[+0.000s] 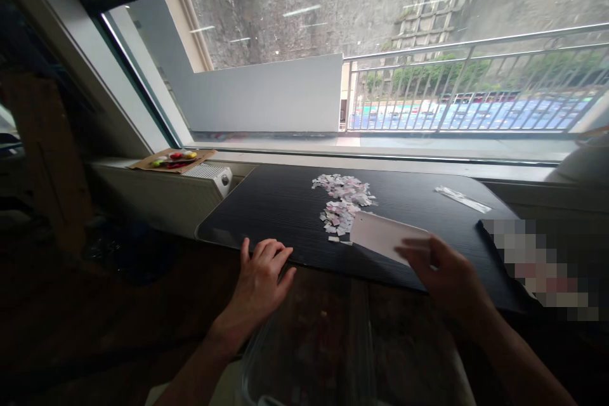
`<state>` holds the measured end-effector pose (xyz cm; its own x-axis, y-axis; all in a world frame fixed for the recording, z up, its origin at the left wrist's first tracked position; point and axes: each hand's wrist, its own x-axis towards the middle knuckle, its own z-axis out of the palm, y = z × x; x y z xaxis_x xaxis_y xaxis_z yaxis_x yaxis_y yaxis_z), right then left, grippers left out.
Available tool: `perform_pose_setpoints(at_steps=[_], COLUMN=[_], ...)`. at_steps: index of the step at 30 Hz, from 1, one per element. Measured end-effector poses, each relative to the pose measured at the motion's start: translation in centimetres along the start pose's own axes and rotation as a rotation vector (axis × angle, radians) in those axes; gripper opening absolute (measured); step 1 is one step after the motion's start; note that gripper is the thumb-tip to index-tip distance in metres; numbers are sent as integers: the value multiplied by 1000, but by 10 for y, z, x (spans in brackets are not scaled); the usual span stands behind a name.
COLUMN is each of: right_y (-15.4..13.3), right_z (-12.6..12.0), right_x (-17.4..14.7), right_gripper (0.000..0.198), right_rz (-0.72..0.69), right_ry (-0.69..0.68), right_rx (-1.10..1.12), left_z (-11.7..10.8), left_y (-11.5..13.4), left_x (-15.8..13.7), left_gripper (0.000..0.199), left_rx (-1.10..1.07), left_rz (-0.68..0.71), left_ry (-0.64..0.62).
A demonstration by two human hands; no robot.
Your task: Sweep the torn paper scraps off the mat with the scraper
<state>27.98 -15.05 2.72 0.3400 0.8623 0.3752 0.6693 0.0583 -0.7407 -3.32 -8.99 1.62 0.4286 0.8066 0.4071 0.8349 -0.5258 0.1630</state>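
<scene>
My right hand (440, 266) grips a flat, pale pinkish-white card (380, 235) by its right end. The card's left end reaches the lower pile of small torn paper pieces (339, 216). A second cluster of paper scraps (345, 187) lies just behind, joined to the first. My left hand (266, 273) rests at the front edge of the black table (276, 203), fingers spread and holding nothing. A couple of loose scraps lie near the card's lower left corner.
A clear plastic container (304, 355) stands below the table's front edge. A thin white strip packet (462, 199) lies at the table's right, near a blurred-out item (537, 266). Cardboard with colourful items (174, 160) sits on the radiator (209, 172) at left. A window runs behind.
</scene>
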Motion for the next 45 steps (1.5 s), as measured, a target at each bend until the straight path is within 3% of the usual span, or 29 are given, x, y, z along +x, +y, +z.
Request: perform_pose_setpoints(at_steps=[6,11,17,20,25,31,36,42,45], right_y=[-9,-21,-18,-14,-13,-19,-32,-20,-17], right_z=[-7,14,0,-4,9,7,17,-27,-38], right_x=[-1,15,12,10,17,13,13,11,11], right_gripper=[18,15,21,24,23,22,19,19,22], right_rz=[-40,-127,-5,27,-17,-18,-95,-46,-37], right_ry=[33,-58,-45,-27,-96,-57,-156,-96,-61], right_rx=[-131,4,-140,-86,-16,-56,-37,-264,-250], left_z=[2,2,3,1,-5,-2,-2,-5,-3], left_y=[-1,-1,-1,6,16,13,11,2,2], left_x=[1,1,1,7,15,15,11,6,5], left_gripper=[25,22,20,20,20,20,20,20,20], left_rx=[10,7,-14,-30,-25,-28,-26,3,-8], left_rz=[5,13,18,21,55,47,48,13,7], left_ry=[17,6,40,31,25,31,17,32,21])
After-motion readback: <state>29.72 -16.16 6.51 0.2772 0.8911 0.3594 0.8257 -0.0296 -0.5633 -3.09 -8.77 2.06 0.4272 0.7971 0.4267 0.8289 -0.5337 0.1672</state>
